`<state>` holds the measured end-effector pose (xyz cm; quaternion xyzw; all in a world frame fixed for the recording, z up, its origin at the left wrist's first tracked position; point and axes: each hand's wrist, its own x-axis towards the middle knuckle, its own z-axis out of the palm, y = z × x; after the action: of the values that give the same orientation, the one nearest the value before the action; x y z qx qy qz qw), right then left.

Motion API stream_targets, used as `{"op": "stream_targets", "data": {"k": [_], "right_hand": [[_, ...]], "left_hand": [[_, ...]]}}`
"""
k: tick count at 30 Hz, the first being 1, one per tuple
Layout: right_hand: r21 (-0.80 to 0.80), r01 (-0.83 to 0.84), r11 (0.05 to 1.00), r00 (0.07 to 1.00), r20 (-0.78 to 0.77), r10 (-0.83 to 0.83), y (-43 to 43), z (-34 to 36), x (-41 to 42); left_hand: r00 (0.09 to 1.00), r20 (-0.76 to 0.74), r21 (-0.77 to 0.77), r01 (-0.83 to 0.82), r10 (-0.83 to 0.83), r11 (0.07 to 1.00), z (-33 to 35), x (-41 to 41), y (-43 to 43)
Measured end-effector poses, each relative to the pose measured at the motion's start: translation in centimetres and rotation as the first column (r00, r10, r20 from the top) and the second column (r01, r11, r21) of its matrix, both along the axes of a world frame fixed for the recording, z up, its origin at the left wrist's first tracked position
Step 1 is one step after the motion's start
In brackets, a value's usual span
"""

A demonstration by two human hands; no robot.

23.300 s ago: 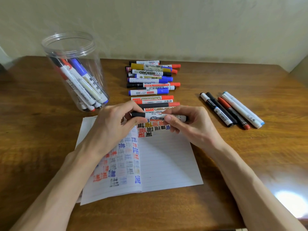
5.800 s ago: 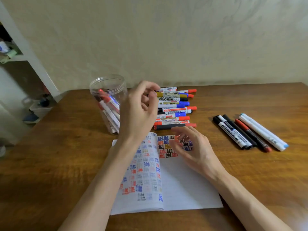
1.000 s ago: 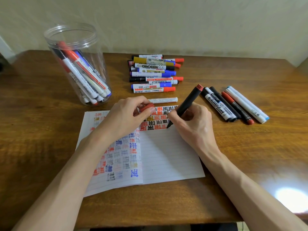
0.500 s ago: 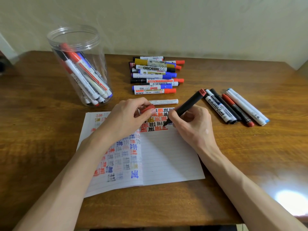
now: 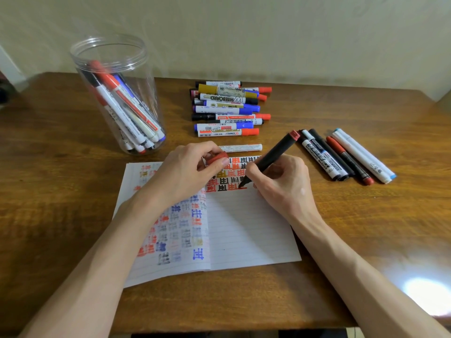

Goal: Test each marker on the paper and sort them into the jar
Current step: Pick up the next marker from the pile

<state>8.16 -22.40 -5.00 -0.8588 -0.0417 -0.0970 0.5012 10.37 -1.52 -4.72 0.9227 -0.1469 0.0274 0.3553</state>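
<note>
While the right hand (image 5: 280,189) grips a black red-ended marker (image 5: 271,157), its nib touches the lined white paper (image 5: 244,228).
Left hand (image 5: 185,174) pinches a red plastic cap (image 5: 216,158) over that paper.

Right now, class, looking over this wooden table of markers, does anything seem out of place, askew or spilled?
Nothing is spilled or damaged. One slim white marker lies alone between the marker pile and the lined notebook, set apart from the pile. The clear plastic jar stands upright.
</note>
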Motion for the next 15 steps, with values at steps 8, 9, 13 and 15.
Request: {"op": "stream_targets", "data": {"k": [8, 9, 13, 15], "right_hand": [[0.057, 0.052, 0.997, 0.999, 0.011, -0.053, -0.2, -0.04, 0.07], [0.05, 0.055, 0.997, 0.998, 0.011, -0.056, -0.2, -0.09, 0.08], [0.033, 0.059, 0.998, 0.998, 0.004, -0.059, -0.22, -0.17, 0.15], [0.014, 0.054, 0.998, 0.999, 0.002, -0.054, -0.18, -0.15, 0.12]], "left_hand": [[1.0, -0.005, -0.005, 0.004, -0.004, 1.0, 0.0, 0.04, 0.07], [1.0, -0.004, -0.005, 0.004, -0.004, 1.0, -0.02, 0.05, 0.08], [1.0, -0.005, 0.002, 0.003, -0.003, 1.0, -0.02, 0.06, 0.14], [1.0, -0.002, -0.003, 0.004, -0.004, 1.0, -0.04, 0.05, 0.12]]}}
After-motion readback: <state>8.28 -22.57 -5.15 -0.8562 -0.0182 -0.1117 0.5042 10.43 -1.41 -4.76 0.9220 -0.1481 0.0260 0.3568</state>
